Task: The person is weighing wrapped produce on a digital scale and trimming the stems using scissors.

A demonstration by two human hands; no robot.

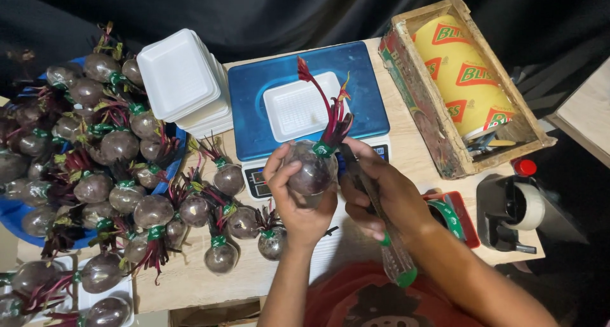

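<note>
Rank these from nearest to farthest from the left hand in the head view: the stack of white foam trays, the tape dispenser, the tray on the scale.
Measured from the left hand:
1. Tray on the scale, just above the hand, on the blue scale.
2. Stack of white foam trays, up and to the left.
3. Tape dispenser, far right at the table edge.

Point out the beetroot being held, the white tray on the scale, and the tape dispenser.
beetroot (311, 171): head view, on its round wrapped body, in the left hand.
white tray (298, 108): head view, on its ribbed floor.
tape dispenser (508, 209): head view, on its black body.
</note>
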